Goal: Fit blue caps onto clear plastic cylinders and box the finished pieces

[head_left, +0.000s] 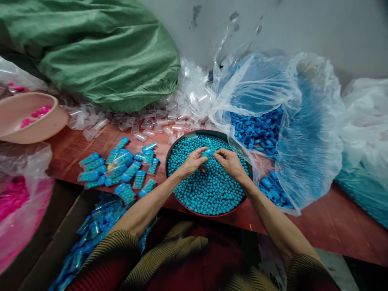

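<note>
Over a round basin full of small turquoise balls, both my hands come together. Between the fingertips of my left hand is a small clear plastic tube with blue showing at it; whether that is a cap or balls inside, I cannot tell. My right hand is closed in a pinch at the tube's right side, and what its fingertips hold is too small to make out. To the left on the red table lies a group of ball-filled tubes with blue caps.
Empty clear tubes are heaped behind the basin, beside a green cloth-like sack. On the right, a clear plastic bag spills blue caps. A pink basin stands far left. Below the table edge are more blue-capped tubes.
</note>
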Demonstrator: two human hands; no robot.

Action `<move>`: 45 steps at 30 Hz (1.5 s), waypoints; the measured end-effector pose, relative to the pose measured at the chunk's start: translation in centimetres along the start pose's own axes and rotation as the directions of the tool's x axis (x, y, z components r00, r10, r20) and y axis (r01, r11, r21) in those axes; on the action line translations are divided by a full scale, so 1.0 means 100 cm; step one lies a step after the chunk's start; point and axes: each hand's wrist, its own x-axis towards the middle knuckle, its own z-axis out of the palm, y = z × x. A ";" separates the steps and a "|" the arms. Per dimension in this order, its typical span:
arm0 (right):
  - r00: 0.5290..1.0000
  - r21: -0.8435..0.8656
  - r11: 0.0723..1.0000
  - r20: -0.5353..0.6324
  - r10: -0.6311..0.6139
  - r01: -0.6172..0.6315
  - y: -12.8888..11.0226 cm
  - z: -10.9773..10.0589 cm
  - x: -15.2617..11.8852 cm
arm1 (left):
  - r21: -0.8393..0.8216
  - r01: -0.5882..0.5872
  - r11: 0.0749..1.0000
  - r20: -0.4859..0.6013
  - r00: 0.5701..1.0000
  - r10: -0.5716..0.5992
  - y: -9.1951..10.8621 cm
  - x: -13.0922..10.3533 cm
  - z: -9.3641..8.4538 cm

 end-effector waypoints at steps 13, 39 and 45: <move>0.967 -0.006 0.982 0.177 -0.186 0.189 -0.002 -0.012 -0.011 | 0.057 -0.080 0.995 -0.077 0.993 0.084 -0.004 -0.015 0.014; 0.962 -0.349 0.897 0.087 -0.257 0.271 -0.006 0.032 -0.045 | -0.035 -0.126 0.991 -0.071 0.990 0.124 -0.005 -0.030 0.022; 0.942 -0.352 0.878 0.034 -0.334 0.324 -0.010 0.036 -0.042 | -0.087 -0.094 0.992 -0.154 0.985 0.080 0.000 -0.035 0.031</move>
